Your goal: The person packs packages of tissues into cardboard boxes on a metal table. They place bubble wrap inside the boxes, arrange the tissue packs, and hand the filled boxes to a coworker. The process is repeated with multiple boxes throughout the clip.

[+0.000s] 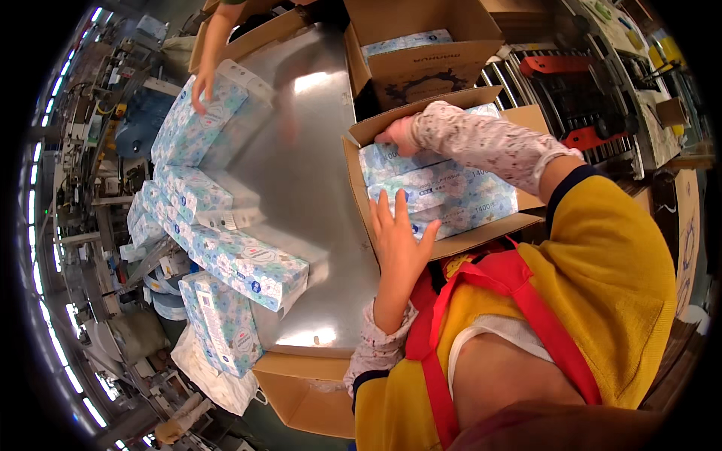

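Observation:
An open cardboard carton (359, 188) stands before me, filled with blue-and-white floral packs that look like tissue packs (459, 188) lying in rows. My left hand (398, 237) is open, its fingers spread over the near left end of the packs by the carton's wall. At the carton's far left corner, my right hand (400, 137) reaches down onto the end of the far pack. Its fingertips are partly hidden between the pack and the wall, so their grip does not show.
On the metal table (308, 135), several more tissue packs (248, 263) lie along the left edge. A co-worker's hand (203, 86) touches one at the far left. Another carton (425, 64) stands behind mine, a roller conveyor (526, 86) to the right, and an open carton (316, 398) below the table's near edge.

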